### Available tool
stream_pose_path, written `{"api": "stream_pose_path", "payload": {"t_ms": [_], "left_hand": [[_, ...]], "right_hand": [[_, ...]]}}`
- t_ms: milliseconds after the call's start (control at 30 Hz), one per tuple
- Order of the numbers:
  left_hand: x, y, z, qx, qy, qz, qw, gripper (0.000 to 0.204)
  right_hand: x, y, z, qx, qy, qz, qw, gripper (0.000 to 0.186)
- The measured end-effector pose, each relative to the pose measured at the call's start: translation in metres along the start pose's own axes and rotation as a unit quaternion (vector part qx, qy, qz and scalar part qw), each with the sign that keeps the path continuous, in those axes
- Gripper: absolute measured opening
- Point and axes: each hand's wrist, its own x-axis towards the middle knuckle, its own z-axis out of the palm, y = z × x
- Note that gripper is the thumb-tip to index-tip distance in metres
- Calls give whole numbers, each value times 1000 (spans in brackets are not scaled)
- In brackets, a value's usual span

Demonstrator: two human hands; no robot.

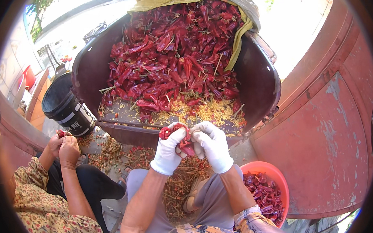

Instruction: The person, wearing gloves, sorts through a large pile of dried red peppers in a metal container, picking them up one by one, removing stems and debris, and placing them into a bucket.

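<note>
White gloves cover both my hands, which meet in front of the cart's near edge. My left hand (pixel 166 154) is closed round several dried red chili peppers (pixel 187 147). With fingers bent in a pinch, my right hand (pixel 215 143) grips the right side of the same peppers; its fingertips are partly hidden. Just beyond lies a large heap of dried red chili peppers (pixel 168 61) in a dark red cart bed (pixel 259 78). Loose yellow seeds (pixel 211 111) are scattered along the near part of the bed.
An orange-pink tub (pixel 284 191) of peppers stands at my right. Stems and scraps (pixel 179 183) litter the ground between my legs. On the left, a co-worker's hands (pixel 64 146) hold a red pepper near a black bucket (pixel 64 98). Yellow cloth (pixel 237 43) drapes over the heap.
</note>
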Motion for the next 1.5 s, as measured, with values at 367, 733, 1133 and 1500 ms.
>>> {"api": "stream_pose_path", "payload": {"t_ms": [367,733,1133,1500], "left_hand": [[0,-2,1,8,-3,-15,1000,12],[1,-4,-4,-28,-27,-32,999,8],[0,-11,-7,-43,-23,-35,998,13],[-8,-15,25,-36,-35,-74,996,14]], "right_hand": [[-2,1,-2,-8,10,0,1000,14],[-4,-3,2,-39,30,-5,999,13],[-6,3,4,-61,70,-29,995,8],[-22,-40,-51,-105,133,-87,982,20]]}}
